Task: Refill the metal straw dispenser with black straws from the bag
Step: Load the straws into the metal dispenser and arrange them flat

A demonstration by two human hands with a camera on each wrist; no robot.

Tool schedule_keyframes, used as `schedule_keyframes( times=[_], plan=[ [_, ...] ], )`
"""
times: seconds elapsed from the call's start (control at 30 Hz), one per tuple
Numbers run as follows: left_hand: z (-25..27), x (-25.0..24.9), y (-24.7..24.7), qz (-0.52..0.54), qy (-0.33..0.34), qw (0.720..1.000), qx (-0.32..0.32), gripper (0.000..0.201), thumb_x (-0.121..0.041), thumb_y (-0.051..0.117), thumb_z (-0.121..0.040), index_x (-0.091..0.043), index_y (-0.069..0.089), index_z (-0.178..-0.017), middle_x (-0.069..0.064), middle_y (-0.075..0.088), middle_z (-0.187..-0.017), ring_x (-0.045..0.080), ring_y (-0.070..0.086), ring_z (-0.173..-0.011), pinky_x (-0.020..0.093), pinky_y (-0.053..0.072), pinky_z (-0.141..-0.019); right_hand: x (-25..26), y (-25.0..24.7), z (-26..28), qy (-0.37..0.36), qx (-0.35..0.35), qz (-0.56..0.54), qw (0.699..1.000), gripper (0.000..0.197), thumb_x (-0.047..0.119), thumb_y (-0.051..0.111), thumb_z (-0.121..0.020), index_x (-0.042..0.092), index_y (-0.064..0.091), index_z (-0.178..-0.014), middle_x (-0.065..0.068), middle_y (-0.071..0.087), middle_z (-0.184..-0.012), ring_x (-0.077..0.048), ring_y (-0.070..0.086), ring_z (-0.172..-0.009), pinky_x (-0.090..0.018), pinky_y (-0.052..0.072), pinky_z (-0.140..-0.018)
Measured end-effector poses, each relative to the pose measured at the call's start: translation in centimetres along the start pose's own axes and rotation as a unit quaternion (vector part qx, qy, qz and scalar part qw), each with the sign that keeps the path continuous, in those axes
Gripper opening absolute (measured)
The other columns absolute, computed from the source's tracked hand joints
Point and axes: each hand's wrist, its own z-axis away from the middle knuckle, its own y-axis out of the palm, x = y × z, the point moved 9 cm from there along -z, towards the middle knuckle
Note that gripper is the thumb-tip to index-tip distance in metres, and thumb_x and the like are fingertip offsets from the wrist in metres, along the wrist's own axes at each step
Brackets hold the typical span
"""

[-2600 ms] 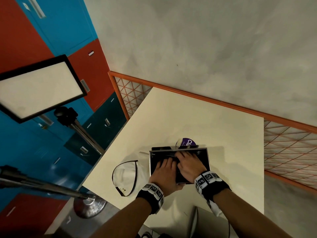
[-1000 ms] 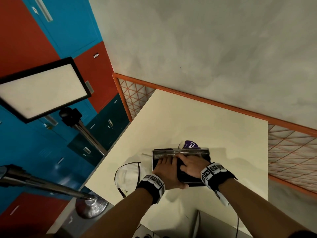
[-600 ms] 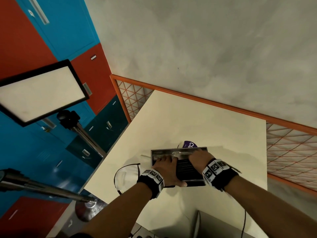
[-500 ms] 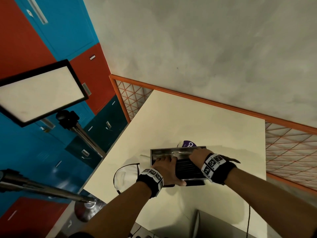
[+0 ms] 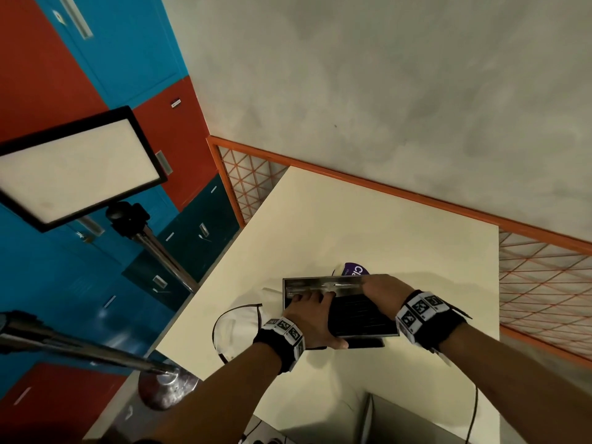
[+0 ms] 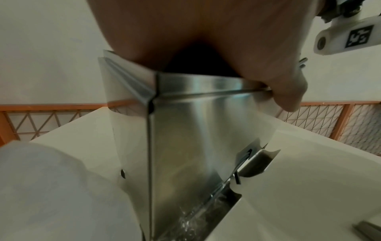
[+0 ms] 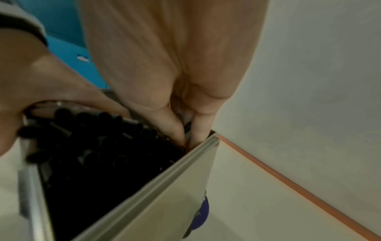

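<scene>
The metal straw dispenser (image 5: 339, 307) stands on the cream table (image 5: 368, 225) at about 6 o'clock in the head view, its open top packed with black straws (image 5: 358, 314). The left hand (image 5: 309, 318) lies over the box's 9 o'clock side, its fingers (image 5: 315, 296) stretched flat onto the straws up to the far rim, thumb along the near edge. The right hand (image 5: 379, 290) is at the far corner around 2 o'clock; the right wrist view shows its fingertips (image 7: 175, 130) pinching a single straw down against the inner wall. A purple-labelled bag (image 5: 354, 270) peeks out behind the box at 12 o'clock, mostly hidden by it. Just beside the box at 9 o'clock lies a white cap with a dark rim (image 5: 235, 325). Off the table at 9 to 10 o'clock stands a light panel (image 5: 73, 168) on a metal stand (image 5: 160, 251), before red and blue cabinets (image 5: 105, 59). An orange-framed mesh barrier (image 5: 544, 283) runs along the table's far edge.
</scene>
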Motion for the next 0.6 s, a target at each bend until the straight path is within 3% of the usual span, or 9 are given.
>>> schedule_keyframes(
  times=[0.17, 0.27, 0.47, 0.6],
  plan=[
    [0.2, 0.0, -0.4, 0.012, 0.002, 1.000, -0.029, 0.111, -0.087, 0.060, -0.051, -0.031, 0.030, -0.143, 0.003, 0.051, -0.142, 0.030, 0.049, -0.130, 0.051, 0.038, -0.111, -2.5, -0.7, 0.7, 0.019, -0.069, -0.074, 0.995, 0.041, -0.001, 0.052, -0.084, 0.020, 0.066, -0.117, -0.006, 0.064, -0.117, -0.028, 0.061, -0.104, -0.031, 0.043, -0.081],
    [0.3, 0.1, -0.4, 0.016, 0.000, 0.999, -0.033, 0.111, -0.085, 0.061, -0.052, -0.030, 0.029, -0.144, 0.002, 0.049, -0.144, 0.029, 0.048, -0.132, 0.051, 0.037, -0.111, -4.1, -1.6, 1.3, 0.050, -0.115, -0.140, 0.982, 0.038, -0.001, 0.053, -0.085, 0.023, 0.071, -0.108, -0.001, 0.065, -0.110, -0.026, 0.061, -0.102, -0.029, 0.042, -0.079],
    [0.3, 0.1, -0.6, 0.018, -0.002, 0.999, -0.032, 0.108, -0.085, 0.060, -0.057, -0.029, 0.028, -0.145, 0.003, 0.049, -0.145, 0.029, 0.047, -0.132, 0.052, 0.034, -0.112, -7.9, -5.4, 4.2, 0.100, -0.265, -0.262, 0.923, 0.027, -0.001, 0.051, -0.090, 0.015, 0.072, -0.088, -0.001, 0.065, -0.092, -0.026, 0.066, -0.083, -0.040, 0.052, -0.078],
    [0.0, 0.2, -0.9, 0.026, -0.005, 0.999, -0.022, 0.106, -0.083, 0.061, -0.061, -0.026, 0.030, -0.144, 0.003, 0.048, -0.144, 0.028, 0.045, -0.133, 0.051, 0.034, -0.113, -9.2, -8.7, 7.8, 0.121, -0.391, -0.279, 0.869, 0.027, -0.007, 0.053, -0.084, 0.012, 0.072, -0.083, 0.001, 0.064, -0.085, -0.021, 0.062, -0.072, -0.033, 0.050, -0.069]
  ],
)
